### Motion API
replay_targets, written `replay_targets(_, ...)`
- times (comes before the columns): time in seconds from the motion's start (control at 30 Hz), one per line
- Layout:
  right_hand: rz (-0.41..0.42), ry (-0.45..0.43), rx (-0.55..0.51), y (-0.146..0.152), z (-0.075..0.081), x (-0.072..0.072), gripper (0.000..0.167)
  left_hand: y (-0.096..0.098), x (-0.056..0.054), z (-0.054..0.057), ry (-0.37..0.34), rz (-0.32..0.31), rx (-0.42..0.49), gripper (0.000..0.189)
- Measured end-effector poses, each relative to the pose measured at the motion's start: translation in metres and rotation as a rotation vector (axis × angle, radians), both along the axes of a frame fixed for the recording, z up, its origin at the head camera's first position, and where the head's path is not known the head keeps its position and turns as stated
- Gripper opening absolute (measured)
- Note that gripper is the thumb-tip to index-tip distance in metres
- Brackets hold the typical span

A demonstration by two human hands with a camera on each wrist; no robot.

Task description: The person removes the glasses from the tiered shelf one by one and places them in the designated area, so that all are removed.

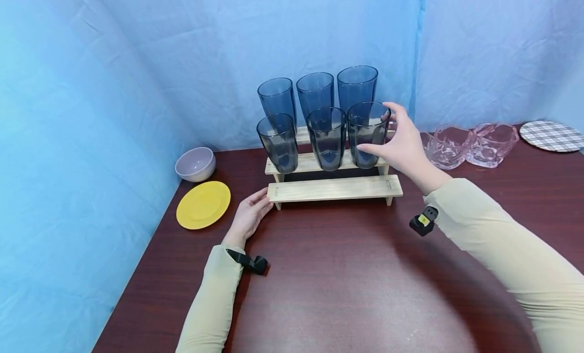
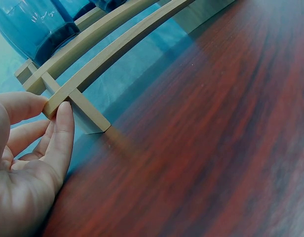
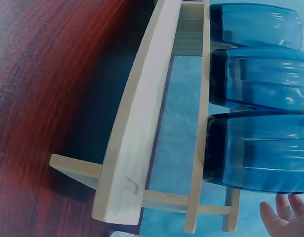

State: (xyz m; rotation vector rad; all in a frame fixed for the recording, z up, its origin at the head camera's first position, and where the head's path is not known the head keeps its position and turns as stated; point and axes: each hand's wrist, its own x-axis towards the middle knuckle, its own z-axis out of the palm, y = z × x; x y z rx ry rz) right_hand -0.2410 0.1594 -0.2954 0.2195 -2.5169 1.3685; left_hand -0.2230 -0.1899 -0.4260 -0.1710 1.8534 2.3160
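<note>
A three-step wooden rack (image 1: 335, 188) stands on the table, bearing blue-tinted drinking glasses. Three glasses are in the back row, including a left one (image 1: 277, 97); three more line the middle step, including a left one (image 1: 284, 150) and a centre one (image 1: 326, 140). My right hand (image 1: 403, 142) curls its thumb and fingers round the right-hand middle-row glass (image 3: 263, 153), whose base rests on the step. My left hand (image 1: 250, 213) pinches the left end of the bare front step, as the left wrist view shows (image 2: 36, 143).
At the left are a pale lilac bowl (image 1: 196, 164) and a yellow plate (image 1: 203, 205). Clear pinkish glasses (image 1: 493, 145) stand to the right, beside a round checked mat (image 1: 552, 136). Blue cloth (image 1: 205, 54) hangs behind the dark red-brown table (image 1: 328, 272).
</note>
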Motion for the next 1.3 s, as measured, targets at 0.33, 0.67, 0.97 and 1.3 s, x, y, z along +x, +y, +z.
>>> replay_targets(0.33,-0.032,0.021,-0.034,-0.007,-0.014,-0.003,0.105,-0.001,0.001,0.001,-0.003,0.000,0.008,0.048)
replay_targets(0.67,-0.069,0.047,-0.050,-0.008,-0.018,-0.003,0.106,0.000,0.000,-0.001,0.011,-0.005,-0.004,0.048)
replay_targets(0.97,-0.078,0.064,-0.049,-0.007,-0.017,-0.002,0.103,0.002,0.000,-0.002,0.012,0.004,-0.008,0.048)
replay_targets(1.3,-0.090,0.104,-0.047,0.004,-0.013,-0.001,0.101,0.001,0.001,0.000,0.007,0.000,-0.013,0.048)
